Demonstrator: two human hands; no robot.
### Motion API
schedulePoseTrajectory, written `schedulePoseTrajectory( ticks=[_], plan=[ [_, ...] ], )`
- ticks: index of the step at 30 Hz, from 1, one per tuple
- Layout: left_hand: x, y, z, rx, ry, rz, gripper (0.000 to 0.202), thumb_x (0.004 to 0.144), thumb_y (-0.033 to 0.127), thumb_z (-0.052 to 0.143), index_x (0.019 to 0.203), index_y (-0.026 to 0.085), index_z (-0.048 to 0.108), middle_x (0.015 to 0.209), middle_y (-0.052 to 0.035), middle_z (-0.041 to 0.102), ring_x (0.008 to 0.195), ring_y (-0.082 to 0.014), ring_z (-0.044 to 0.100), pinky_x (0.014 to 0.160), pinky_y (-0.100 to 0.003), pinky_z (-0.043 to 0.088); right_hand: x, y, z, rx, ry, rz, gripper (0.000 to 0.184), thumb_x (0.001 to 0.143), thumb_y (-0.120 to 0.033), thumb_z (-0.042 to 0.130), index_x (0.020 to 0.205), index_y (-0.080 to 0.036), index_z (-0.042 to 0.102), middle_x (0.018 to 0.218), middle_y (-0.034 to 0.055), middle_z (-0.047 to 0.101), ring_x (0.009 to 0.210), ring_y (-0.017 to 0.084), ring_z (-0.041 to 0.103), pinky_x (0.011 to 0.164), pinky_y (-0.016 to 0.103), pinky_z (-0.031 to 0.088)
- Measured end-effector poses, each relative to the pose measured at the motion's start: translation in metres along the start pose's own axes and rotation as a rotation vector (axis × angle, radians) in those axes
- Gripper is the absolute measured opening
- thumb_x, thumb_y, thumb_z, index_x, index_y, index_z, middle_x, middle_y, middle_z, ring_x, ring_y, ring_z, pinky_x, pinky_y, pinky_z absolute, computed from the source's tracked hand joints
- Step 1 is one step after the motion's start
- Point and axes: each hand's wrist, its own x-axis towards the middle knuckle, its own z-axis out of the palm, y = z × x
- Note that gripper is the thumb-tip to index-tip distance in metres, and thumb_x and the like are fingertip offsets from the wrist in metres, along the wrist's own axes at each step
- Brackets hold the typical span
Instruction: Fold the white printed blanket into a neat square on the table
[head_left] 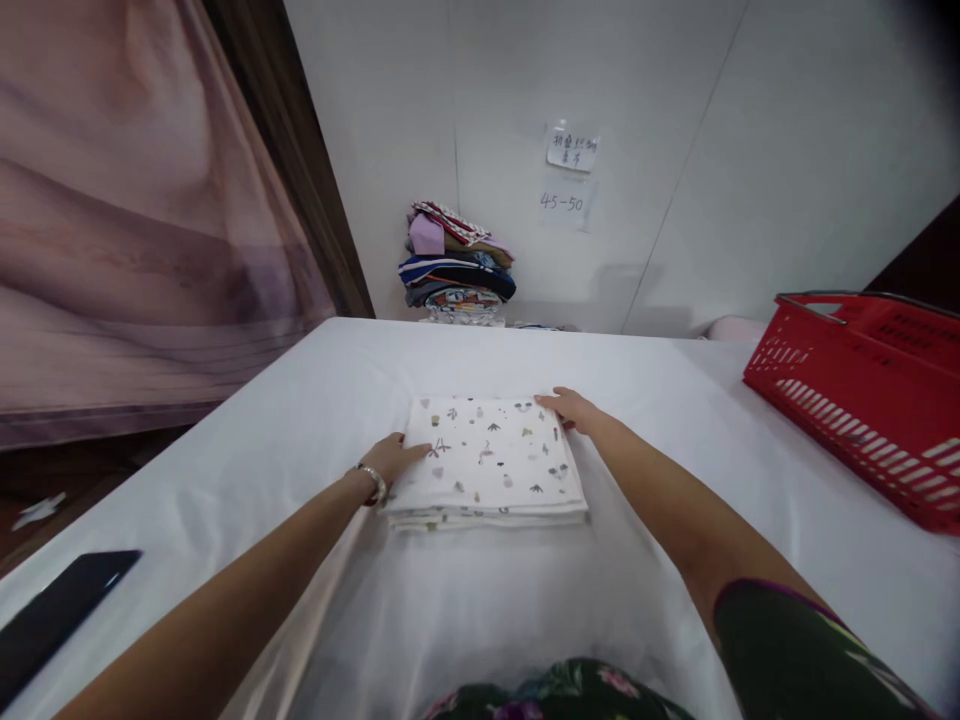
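Observation:
A folded white cloth point(491, 455) with small printed figures lies in the middle of the white-covered table point(300, 420). My left hand point(394, 458), a bracelet at its wrist, rests flat on the cloth's left edge with its fingers stretched out. On the cloth's far right corner lies my right hand point(571, 407), flat as well, fingers extended. Neither hand holds anything.
A red plastic basket point(870, 390) stands at the table's right side. A stack of folded clothes point(457, 265) sits against the white wall at the back. A dark flat object point(56, 610) lies at the table's near left edge. A pink curtain point(127, 210) hangs left.

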Motion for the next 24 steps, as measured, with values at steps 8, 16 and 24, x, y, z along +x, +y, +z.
schedulePoseTrajectory(
  ticks=[8, 16, 24],
  plan=[
    [0.023, 0.022, 0.009, -0.217, 0.037, 0.083, 0.057, 0.070, 0.048, 0.060, 0.117, 0.017, 0.050, 0.105, -0.0100, 0.064, 0.086, -0.0220, 0.063, 0.068, -0.028, 0.048, 0.035, -0.008, -0.017, 0.074, 0.152, -0.182, 0.063, 0.060, -0.032, 0.071, 0.118, -0.021, 0.048, 0.100, 0.0074, 0.062, 0.080, 0.018, 0.061, 0.066, 0.026, 0.048],
    [0.059, 0.043, 0.024, -0.038, 0.043, 0.058, 0.062, 0.072, 0.052, 0.056, 0.122, 0.017, 0.046, 0.116, -0.0136, 0.058, 0.103, -0.0278, 0.057, 0.080, -0.033, 0.044, 0.053, 0.022, -0.028, 0.048, 0.313, -0.223, 0.053, 0.070, -0.046, 0.060, 0.112, -0.014, 0.054, 0.107, 0.0111, 0.061, 0.092, 0.020, 0.059, 0.079, 0.030, 0.046],
    [0.010, 0.037, 0.027, 0.114, 0.289, 0.598, 0.042, 0.080, 0.041, 0.051, 0.115, 0.018, 0.054, 0.124, -0.0105, 0.051, 0.114, -0.0248, 0.047, 0.096, -0.036, 0.037, -0.030, 0.063, -0.043, -0.083, 0.288, -0.532, 0.025, 0.075, -0.034, 0.054, 0.092, -0.018, 0.064, 0.094, 0.0048, 0.066, 0.089, 0.018, 0.058, 0.080, 0.031, 0.045]
  ],
)
